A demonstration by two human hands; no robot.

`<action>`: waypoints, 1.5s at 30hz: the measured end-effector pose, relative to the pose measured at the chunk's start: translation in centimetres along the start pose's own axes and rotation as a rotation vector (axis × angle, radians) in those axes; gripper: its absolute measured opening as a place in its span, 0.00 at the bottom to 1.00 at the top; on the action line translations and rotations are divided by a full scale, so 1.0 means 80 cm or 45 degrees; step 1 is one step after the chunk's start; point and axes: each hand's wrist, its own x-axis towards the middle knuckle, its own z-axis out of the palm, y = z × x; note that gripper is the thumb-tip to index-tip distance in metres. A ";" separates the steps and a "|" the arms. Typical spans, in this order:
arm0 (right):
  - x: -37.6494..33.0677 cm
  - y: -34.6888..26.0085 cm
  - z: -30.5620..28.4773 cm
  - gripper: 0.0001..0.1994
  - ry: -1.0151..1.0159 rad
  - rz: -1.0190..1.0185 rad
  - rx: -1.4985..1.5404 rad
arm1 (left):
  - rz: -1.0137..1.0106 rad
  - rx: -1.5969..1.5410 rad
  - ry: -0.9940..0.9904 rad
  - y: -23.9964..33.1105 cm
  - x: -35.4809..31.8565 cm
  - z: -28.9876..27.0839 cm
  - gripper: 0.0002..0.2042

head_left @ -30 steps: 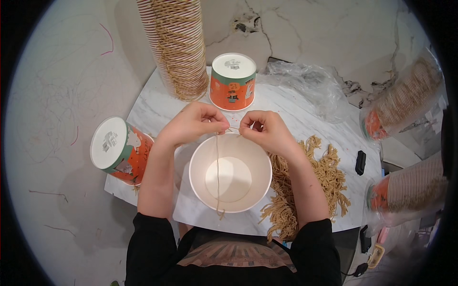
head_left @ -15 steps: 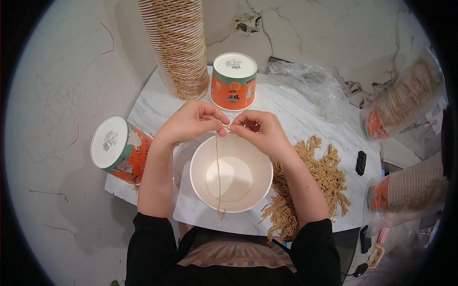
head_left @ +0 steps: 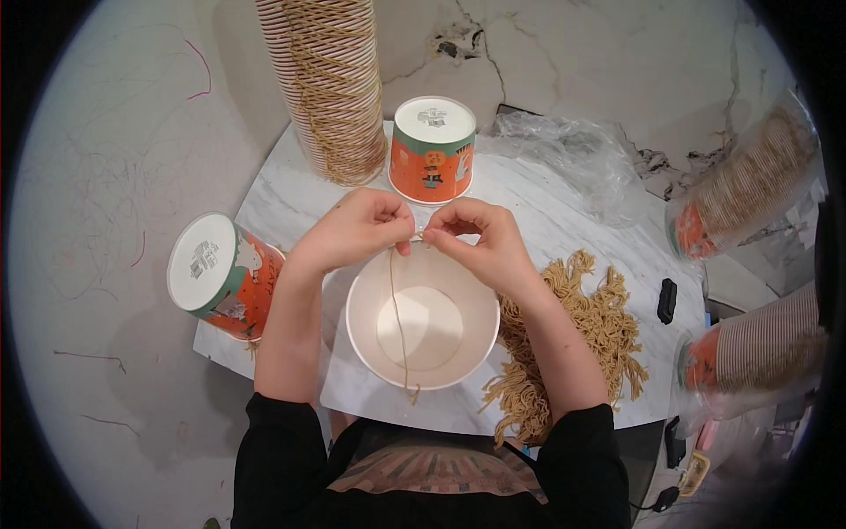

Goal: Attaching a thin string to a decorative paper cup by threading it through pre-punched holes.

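Observation:
At the far rim of a white paper bucket (head_left: 370, 331), my left hand (head_left: 366, 227) and my right hand (head_left: 476, 236) pinch a tan cord (head_left: 398, 309) between their fingertips. The cord's long end hangs across the bucket's open mouth and over its near rim, ending in a small knot. The bucket stands upright with its inside bare. Both hands are closed, fingertips almost touching. Whether the cord passes through the bucket's wall is hidden by the fingers. Under and beside my right forearm lies a heap of tan cords (head_left: 599, 326).
An upside-down orange and green paper bucket (head_left: 432, 167) stands behind my hands, another paper bucket (head_left: 207, 264) to the left. A tall stack of buckets (head_left: 326, 88) rises at the back left. Clear plastic wrap (head_left: 573, 159), a black object (head_left: 667, 301) and bagged bucket stacks (head_left: 749, 189) are rightward.
The bucket has shifted slightly left and away from me. My left fingers have curled in more around the cord, and its hanging end now slants to the right.

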 end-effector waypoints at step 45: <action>0.012 0.028 -0.011 0.07 -0.031 0.119 0.201 | 0.097 -0.371 0.205 -0.009 0.022 0.038 0.09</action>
